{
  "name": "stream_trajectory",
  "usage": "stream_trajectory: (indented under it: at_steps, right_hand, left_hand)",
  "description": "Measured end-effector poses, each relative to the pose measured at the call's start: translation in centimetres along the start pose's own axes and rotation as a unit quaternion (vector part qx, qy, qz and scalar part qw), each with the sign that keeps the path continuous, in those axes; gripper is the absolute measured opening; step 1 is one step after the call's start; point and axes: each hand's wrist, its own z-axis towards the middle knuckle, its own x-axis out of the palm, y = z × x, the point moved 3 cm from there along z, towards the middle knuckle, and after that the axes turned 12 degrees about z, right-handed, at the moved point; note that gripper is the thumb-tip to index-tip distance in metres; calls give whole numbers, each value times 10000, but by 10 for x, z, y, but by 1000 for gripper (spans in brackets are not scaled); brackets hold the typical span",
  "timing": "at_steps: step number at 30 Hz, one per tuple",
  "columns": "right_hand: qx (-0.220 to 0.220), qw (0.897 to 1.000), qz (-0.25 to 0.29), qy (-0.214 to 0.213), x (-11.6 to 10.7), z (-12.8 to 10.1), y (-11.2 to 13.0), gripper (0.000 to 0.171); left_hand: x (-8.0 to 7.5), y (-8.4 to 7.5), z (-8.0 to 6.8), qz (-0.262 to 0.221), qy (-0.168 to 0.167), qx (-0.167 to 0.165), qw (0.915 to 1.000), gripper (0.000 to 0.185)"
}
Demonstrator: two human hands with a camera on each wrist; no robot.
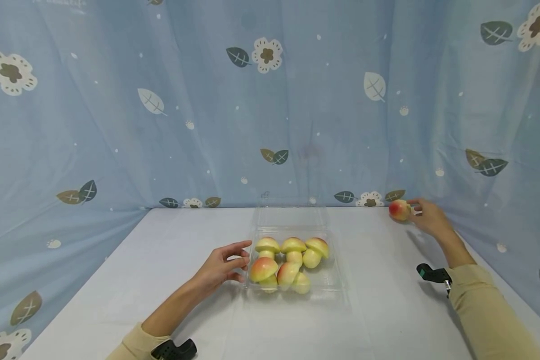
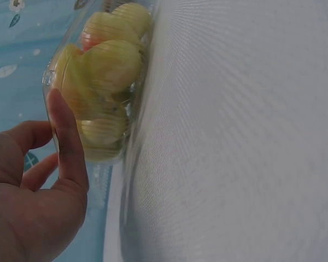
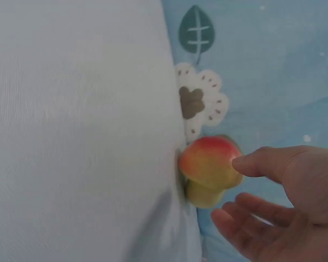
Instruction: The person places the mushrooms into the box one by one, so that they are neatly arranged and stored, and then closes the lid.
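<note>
Wrist straps sit lowest in the head view, then our left hand (image 1: 222, 267) on the white counter (image 1: 387, 310). Its grip is released: fingers relaxed, thumb tip resting against the near-left wall of the clear plastic clamshell (image 1: 337, 280), nothing curled round it. Left wrist view confirms thumb (image 2: 65, 142) touching the clear wall, other fingers loose.

Inside the clamshell: six toy mushrooms (image 1: 288, 260), yellow-green with red blush on the caps, packed touching each other. Lid (image 1: 292, 215) is hinged open toward the curtain (image 1: 270, 100).

Our right hand (image 1: 429, 217) is at the far right corner of the counter, well apart from the clamshell. A seventh, loose mushroom (image 1: 399, 210) lies there against the curtain foot. Right wrist view: thumb tip (image 3: 262, 164) touches the cap of it (image 3: 208, 164), fingers spread beneath but not closed. So that grip is not clenched yet, contact only.

Handling, our read:
- Mushroom looks like foam or soft plastic, so likely very light and not fragile.
- Smooth domed cap, probably a bit slippery, and it will roll if nudged.
- Best hold is a pinch across the cap's widest part, thumb opposite fingers. The stem is short and stubby, a poorer purchase.
- Clamshell is thin and flexible, so it will probably skid or flex under load. Bracing the wall makes sense.
</note>
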Motion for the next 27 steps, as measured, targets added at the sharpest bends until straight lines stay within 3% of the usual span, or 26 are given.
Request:
stream_trajectory:
  at_steps: [8,17,27]
  right_hand:
    - [-851,9946,-568,194,-1,7,3,53]
    - [-802,9910,-902,583,4,14,9,58]
    - [-1483,9808,-988,789,7,20,6,54]
  left_hand:
    - [1,-1,-2,7,-6,-28,10000,63]
    - [1,0,-2,-4,29,16,10000,64]
    - [0,0,-2,-19,13,7,10000,62]
